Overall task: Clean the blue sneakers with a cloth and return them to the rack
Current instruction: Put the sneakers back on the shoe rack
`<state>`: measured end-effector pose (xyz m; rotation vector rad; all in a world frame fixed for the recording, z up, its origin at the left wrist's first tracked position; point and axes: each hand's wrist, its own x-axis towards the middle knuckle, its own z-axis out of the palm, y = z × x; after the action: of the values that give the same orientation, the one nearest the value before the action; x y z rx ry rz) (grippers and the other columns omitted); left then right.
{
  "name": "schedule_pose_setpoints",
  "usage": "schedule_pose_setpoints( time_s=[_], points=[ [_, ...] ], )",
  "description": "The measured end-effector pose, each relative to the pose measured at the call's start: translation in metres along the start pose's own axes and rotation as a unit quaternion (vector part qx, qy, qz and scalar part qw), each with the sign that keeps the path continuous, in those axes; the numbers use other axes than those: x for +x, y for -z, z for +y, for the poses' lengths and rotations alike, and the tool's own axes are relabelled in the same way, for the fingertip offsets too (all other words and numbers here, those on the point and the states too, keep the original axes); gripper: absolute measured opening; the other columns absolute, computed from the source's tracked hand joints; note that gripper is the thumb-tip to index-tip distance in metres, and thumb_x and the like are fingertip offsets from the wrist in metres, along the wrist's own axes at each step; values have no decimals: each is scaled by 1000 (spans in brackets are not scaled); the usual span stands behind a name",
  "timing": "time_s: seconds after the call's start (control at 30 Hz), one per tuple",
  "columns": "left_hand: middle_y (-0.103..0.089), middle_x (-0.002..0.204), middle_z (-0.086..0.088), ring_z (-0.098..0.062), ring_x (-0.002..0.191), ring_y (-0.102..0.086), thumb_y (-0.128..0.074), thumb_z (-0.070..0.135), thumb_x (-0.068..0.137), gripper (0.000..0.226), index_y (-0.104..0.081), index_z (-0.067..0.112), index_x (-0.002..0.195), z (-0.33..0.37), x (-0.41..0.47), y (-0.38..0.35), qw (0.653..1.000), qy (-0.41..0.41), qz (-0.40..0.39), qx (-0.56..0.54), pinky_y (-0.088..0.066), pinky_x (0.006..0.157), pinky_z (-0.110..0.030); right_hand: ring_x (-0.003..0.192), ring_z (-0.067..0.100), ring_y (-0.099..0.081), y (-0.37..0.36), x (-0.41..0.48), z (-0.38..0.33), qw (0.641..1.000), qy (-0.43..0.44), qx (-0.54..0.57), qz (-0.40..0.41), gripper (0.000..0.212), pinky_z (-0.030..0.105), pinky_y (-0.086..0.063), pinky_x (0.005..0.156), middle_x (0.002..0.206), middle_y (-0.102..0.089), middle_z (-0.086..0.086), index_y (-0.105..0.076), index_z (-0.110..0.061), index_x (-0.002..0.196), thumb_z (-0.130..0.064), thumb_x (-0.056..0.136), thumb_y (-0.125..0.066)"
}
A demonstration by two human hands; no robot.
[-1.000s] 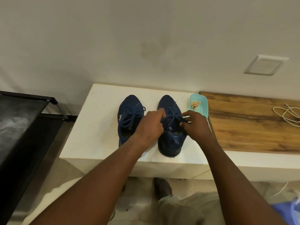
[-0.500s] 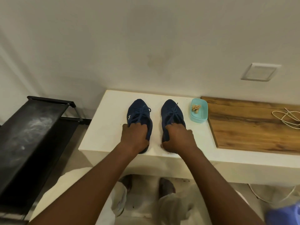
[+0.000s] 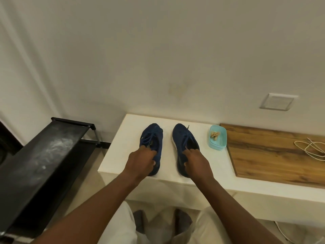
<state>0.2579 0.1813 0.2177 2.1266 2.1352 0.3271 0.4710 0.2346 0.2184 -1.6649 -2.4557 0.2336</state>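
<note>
A white ledge (image 3: pixel 123 155) runs along the foot of a pale wall, with a black shoe rack (image 3: pixel 44 155) standing on the floor off its left end and a wooden panel (image 3: pixel 263 155) set into its right part. On the ledge's left end stands the pair of blue sneakers, side by side and slightly apart, toes to the back edge by the wall and heels to the front edge, so each shoe's long axis runs straight away from the person. The left hand (image 3: pixel 142 161) curls its fingers into the collar of the left sneaker (image 3: pixel 153 136); the right hand (image 3: pixel 197 161) grips the right sneaker (image 3: pixel 182 136) the same way, one hand clamped on each heel end, the two hands held apart. Both soles appear to rest on the ledge. To the right of the right sneaker, at the panel's edge, sits a small teal tub (image 3: pixel 220 147) holding a few tan pieces, and a white cable (image 3: pixel 309 148) lies coiled on the panel's far right. No cloth is in view, so the wiping looks finished and the return due. The rack lies to the left of both hands and lower, nearer the left hand; the carry would likely swing the pair leftward and down.
</note>
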Motion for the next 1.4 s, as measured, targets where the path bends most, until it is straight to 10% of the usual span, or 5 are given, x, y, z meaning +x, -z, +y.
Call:
schedule_pose_setpoints(
  time_s=[0.57,0.97,1.4],
  points=[
    [-64,99,3,-16,94,-60,-65,25,92,14,-67,21,105,-91,73,88,987,51,152,15,-51,67,-25,95,15,-50,36,148,-145,983,174,1,63,14,26,-40,58,104,-58,-6,-56,-24,105,-20,91,-57],
    [-62,76,9,-14,71,-61,-89,24,59,23,-73,25,76,-133,56,177,973,224,54,3,-33,46,-20,73,10,-55,93,185,-225,960,271,4,-70,45,18,-24,37,75,-57,-13,-63,-29,83,-10,48,-85],
    [-60,78,14,-7,71,-61,-89,35,56,31,-70,32,81,-113,-48,233,933,349,56,-67,-46,46,-17,73,7,-58,143,148,-287,882,429,-6,-193,42,11,-3,43,77,-59,-16,-61,-35,82,-32,49,-87]
  ],
)
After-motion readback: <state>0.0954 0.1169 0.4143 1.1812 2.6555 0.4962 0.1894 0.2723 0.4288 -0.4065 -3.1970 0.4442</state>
